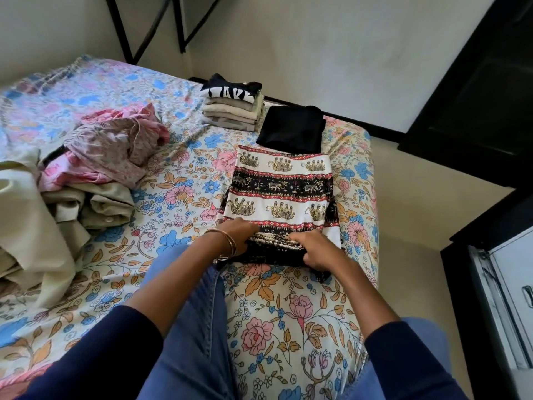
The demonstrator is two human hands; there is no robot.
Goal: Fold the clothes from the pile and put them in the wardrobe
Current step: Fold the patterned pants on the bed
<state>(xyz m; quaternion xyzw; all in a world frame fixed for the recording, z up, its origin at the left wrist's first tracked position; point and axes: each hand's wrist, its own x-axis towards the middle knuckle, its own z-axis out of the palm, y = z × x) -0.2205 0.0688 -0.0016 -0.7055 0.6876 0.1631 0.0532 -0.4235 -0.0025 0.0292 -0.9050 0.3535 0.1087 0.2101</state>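
Both hands work the near edge of the elephant cloth, which lies flat on the bed in bands of cream and black. The left hand rests on the dark near band with fingers reaching forward and slightly curled; their tips sink into the fabric, so whether this grip pinches the cloth or only presses it cannot be told. Two bangles ring that wrist. The right hand, just beside it, has its fingers curled round the bunched near hem, holding it; the fingertips are tucked under and hidden.

Beyond the grip, touching the cloth's far edge, lies a folded black garment. Farther off, to the left of that, stands a stack of folded beige pieces topped by a dark shirt whose white lettering is only partly readable. Well to the left of the hands sits the pile: crumpled pink and beige clothes, cut off by the frame's left edge.

To the right of the grip, past the bed's edge, a grey metal wardrobe shows only in part, its top and far side out of frame.
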